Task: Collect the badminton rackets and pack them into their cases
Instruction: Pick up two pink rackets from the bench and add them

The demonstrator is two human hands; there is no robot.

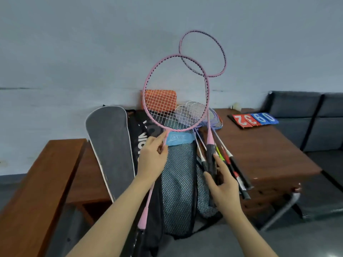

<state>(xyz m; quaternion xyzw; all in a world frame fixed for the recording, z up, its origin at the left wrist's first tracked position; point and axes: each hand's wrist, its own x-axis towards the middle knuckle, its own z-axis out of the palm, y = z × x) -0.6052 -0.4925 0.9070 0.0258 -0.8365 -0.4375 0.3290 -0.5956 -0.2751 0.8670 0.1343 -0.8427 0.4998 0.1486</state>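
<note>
While hands (pixel 156 154) grip pink rackets (pixel 176 93), table edge (pixel 315 169) seemingly near

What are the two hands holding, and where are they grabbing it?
The left hand pinches one pink racket on its thin shaft just below the head. The right hand holds the other pink racket by its black grip.
</note>
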